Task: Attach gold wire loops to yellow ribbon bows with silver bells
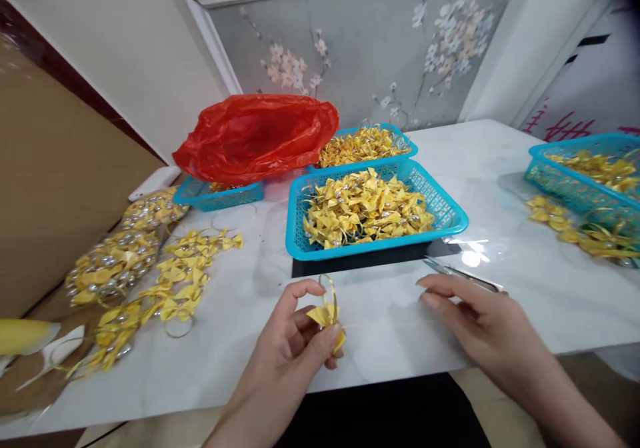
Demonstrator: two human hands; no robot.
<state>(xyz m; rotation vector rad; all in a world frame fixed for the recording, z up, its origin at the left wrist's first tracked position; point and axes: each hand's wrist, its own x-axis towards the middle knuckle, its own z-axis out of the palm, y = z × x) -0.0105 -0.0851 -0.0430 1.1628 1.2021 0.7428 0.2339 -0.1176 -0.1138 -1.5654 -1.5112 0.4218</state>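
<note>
My left hand [293,341] pinches a small yellow ribbon bow [327,316] with a thin gold loop standing up from it, just above the white table's front edge. My right hand [480,321] rests on the table to the right, fingers loosely curled and apart, holding nothing. Its fingertips lie close to a pair of metal scissors [465,275] lying flat on the table. Directly behind both hands stands a blue plastic basket [453,211] heaped with yellow bows.
A second blue basket [407,143] of bows and a red plastic bag [255,135] over a third basket sit further back. Loose bows [175,281] and bagged bows [113,261] lie at left. Another blue basket [560,181] with bows stands at right.
</note>
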